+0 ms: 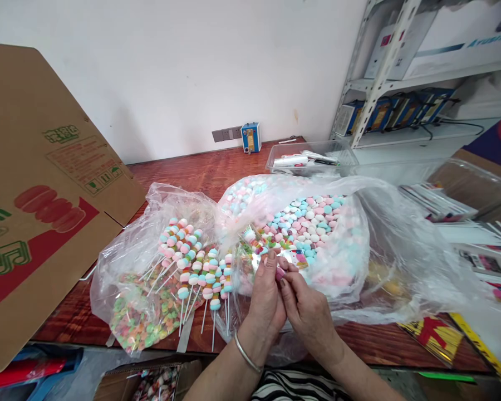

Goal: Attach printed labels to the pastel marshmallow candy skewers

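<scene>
My left hand (267,292) and my right hand (307,306) meet in front of a bag of candy, fingertips pinched close together. A small pink piece (280,273), perhaps a marshmallow, shows between them. Just beyond the fingers is a clear wrapper with a colourful print (297,258), apparently in my left hand; its lower part is hidden. Pink, white and blue marshmallows (317,217) fill the open plastic bag (361,250) behind my hands. To the left, several candy skewers (211,270) on white sticks lie over a bag of gummy rings (144,317).
A large cardboard box (45,167) stands at left. Behind the bags are a clear tray of pens (311,159) and a blue device (251,137) by the wall sockets. Metal shelving (379,78) rises at right. Below the table edge sits an open carton of wrapped candy (158,384).
</scene>
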{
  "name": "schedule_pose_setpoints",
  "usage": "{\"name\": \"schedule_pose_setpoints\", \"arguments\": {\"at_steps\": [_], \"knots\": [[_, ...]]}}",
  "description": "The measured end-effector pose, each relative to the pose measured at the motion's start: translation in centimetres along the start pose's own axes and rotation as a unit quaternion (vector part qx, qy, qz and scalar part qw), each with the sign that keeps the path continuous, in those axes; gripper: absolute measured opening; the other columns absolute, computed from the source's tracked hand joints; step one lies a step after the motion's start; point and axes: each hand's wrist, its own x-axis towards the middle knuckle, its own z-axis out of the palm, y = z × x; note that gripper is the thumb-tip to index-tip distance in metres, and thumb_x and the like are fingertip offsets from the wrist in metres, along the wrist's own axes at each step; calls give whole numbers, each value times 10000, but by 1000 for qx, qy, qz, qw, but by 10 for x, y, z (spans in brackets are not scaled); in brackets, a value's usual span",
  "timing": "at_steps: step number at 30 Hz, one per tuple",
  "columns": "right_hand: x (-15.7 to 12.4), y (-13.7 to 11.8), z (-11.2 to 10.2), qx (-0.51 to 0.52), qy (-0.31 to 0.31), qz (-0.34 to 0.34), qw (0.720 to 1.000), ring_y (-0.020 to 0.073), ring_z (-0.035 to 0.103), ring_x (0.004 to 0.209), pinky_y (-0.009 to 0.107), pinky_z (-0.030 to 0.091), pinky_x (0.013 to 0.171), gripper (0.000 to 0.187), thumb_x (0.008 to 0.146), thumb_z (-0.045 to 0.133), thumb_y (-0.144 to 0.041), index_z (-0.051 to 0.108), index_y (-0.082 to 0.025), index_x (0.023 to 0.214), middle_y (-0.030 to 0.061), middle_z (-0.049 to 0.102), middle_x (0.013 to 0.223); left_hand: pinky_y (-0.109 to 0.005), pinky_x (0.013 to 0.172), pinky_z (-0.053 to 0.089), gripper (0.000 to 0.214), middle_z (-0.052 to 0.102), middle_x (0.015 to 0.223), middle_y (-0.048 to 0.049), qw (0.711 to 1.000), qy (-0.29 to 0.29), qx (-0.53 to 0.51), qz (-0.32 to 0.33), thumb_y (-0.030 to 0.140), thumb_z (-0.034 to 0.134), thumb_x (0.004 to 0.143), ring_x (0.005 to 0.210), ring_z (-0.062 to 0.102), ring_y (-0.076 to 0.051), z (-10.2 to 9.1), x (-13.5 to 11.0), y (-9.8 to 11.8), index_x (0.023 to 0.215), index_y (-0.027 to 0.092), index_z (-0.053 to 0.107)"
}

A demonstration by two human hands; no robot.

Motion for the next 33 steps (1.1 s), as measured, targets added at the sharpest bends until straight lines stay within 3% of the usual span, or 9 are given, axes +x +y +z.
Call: {"name": "schedule_pose_setpoints", "arguments": {"at_steps": [3, 6, 10, 16, 20, 22, 28, 33], "knots": [[1, 3, -3, 21, -9, 25, 999, 180, 690, 656, 251, 476, 576, 211, 1002, 391, -264, 581, -176, 979, 50, 710, 810, -216, 719, 491, 212, 643, 815, -26, 1000, -2, 5, -7, 324, 709, 815, 726, 599, -104, -4, -1, -1, 920, 146, 661], [-3, 6, -9, 51, -20, 56, 997, 166, 667, 611, 243, 467, 561, 194, 997, 423, -301, 579, -191, 1032, 8, 688, 746, -251, 719, 507, 217, 659, 841, -41, 1000, -13, -1, -3, 321, 721, 802, 763, 621, -134, -6, 6, 14, 912, 145, 661], [-13, 8, -12, 81, -48, 69, 993, 159, 668, 644, 234, 470, 575, 193, 1001, 415, -304, 581, -213, 1041, -2, 686, 765, -272, 804, 504, 170, 653, 854, -13, 998, -18, 4, 55, 226, 736, 792, 785, 614, -114, -3, 8, 27, 930, 167, 658], [-18, 7, -5, 59, -22, 84, 994, 181, 656, 570, 260, 455, 512, 235, 1007, 355, -307, 559, -203, 954, 17, 675, 727, -304, 851, 493, 182, 669, 853, -24, 997, -43, 60, 10, 280, 708, 824, 799, 622, -127, -5, -5, 8, 965, 172, 668], [-16, 5, -2, 40, -1, 79, 996, 216, 707, 634, 277, 482, 527, 258, 1014, 331, -318, 555, -192, 994, 59, 723, 797, -276, 830, 484, 130, 687, 748, -37, 995, -26, 98, -24, 263, 733, 789, 741, 634, -134, -10, -9, -3, 796, 139, 698], [-15, 4, -1, 38, 1, 80, 996, 217, 712, 634, 276, 484, 525, 265, 1016, 326, -321, 555, -192, 988, 61, 726, 792, -282, 858, 476, 149, 703, 747, -52, 993, -15, 114, -34, 284, 724, 791, 774, 651, -153, -10, -11, -5, 803, 136, 723], [-15, 3, -2, 32, 18, 62, 997, 191, 679, 547, 259, 445, 474, 282, 1018, 318, -333, 551, -194, 943, 34, 694, 704, -349, 1075, 349, 284, 714, 1105, -122, 978, -19, 209, -6, 344, 612, 861, 1161, 587, -244, -11, -21, -12, 981, 132, 758], [-11, 2, -4, 39, 33, 70, 996, 183, 671, 535, 255, 438, 462, 269, 1019, 322, -334, 543, -202, 940, 22, 691, 699, -339, 1127, 280, 302, 690, 1176, -107, 976, -38, 215, -6, 366, 606, 869, 1226, 537, -228, -11, -27, -19, 1047, 166, 745]]}}
